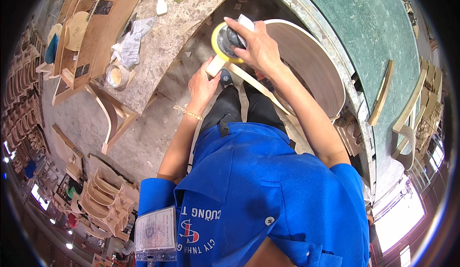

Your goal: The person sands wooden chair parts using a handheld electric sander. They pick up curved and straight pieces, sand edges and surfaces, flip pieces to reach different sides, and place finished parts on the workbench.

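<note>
My right hand [261, 49] is wrapped over the top of a round handheld sander [226, 41] with a yellow pad edge. The sander's pad sits against the end of a pale wooden piece [216, 67]. That end is gripped by my left hand [201, 86], its fingers curled round the side. A slim pale wooden bar [256, 81] runs from beside it toward the lower right, past my legs; whether both are one part cannot be told. Close to my right forearm stands a large curved wooden panel [311, 58] with a pale edge.
On the left, a dusty worktable [191, 3] carries a wooden box [108, 22], sanding discs [76, 30], a tape roll [116, 75] and a white bottle [161, 4]. A green-topped table [354, 22] at right holds a wooden strip [382, 92] and curved frames [412, 118]. Wooden parts are stacked behind.
</note>
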`<state>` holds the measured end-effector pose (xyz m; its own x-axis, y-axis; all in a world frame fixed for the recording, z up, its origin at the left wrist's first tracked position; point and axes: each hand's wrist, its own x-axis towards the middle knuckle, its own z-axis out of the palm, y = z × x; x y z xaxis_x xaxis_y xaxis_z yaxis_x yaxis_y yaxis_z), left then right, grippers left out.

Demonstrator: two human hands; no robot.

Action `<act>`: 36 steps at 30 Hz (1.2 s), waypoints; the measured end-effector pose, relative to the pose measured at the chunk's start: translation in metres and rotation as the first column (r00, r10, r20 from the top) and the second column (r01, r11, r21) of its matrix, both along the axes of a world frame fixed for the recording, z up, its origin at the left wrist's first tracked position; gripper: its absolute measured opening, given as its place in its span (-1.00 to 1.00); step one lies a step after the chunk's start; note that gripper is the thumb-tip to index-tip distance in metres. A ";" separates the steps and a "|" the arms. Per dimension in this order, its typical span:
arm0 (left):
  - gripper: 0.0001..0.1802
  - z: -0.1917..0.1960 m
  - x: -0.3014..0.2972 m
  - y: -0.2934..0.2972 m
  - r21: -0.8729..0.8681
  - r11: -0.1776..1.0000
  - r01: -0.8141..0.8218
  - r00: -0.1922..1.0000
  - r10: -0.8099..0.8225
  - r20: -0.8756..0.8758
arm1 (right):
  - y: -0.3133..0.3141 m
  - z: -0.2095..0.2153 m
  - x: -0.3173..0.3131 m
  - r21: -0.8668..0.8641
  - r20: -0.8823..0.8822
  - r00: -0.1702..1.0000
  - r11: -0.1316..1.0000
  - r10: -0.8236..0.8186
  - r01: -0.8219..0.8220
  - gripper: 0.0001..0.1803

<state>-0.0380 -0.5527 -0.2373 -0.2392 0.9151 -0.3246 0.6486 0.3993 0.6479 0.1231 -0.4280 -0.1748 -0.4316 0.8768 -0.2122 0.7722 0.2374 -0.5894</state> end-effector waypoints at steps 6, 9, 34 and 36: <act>-0.43 0.003 0.001 0.002 0.056 0.998 0.012 1.000 -0.013 0.027 | 0.013 -0.001 -0.002 0.032 0.032 0.998 0.999 -0.045 0.044 -0.19; -0.44 -0.001 0.000 -0.001 -0.006 1.000 0.007 1.000 -0.007 -0.027 | -0.002 -0.001 -0.008 0.004 -0.059 0.998 1.000 0.007 -0.006 -0.18; -0.64 -0.012 -0.017 -0.001 0.048 0.979 0.200 0.978 -0.202 0.058 | -0.030 -0.018 -0.020 0.044 -0.118 0.991 0.998 0.060 -0.055 -0.40; -0.67 -0.011 -0.042 0.010 -0.238 0.934 0.267 0.963 -0.249 0.104 | -0.049 -0.010 0.000 0.099 -0.174 0.984 0.995 0.049 -0.032 -0.44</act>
<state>-0.0802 -0.5429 -0.2487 0.0259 0.8306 -0.5562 0.7067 0.3783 0.5978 0.1234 -0.4767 -0.1845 -0.4901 0.8704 -0.0464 0.6471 0.3277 -0.6883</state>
